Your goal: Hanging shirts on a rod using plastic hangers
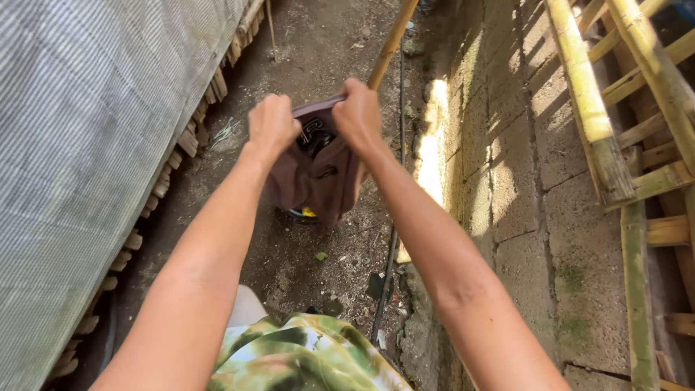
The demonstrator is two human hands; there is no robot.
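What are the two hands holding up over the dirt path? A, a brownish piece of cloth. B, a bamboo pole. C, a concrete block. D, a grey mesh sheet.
A: the left hand and right hand both grip the top edge of a brownish cloth, which hangs down between them.

Both arms stretched forward over a dirt path. Left hand (271,124) and right hand (357,112) gripping the top edge of a brown garment (318,177), hanging between them. Bamboo pole (392,45) just behind. Block wall (521,181) at right, bamboo frame (601,123) above it.
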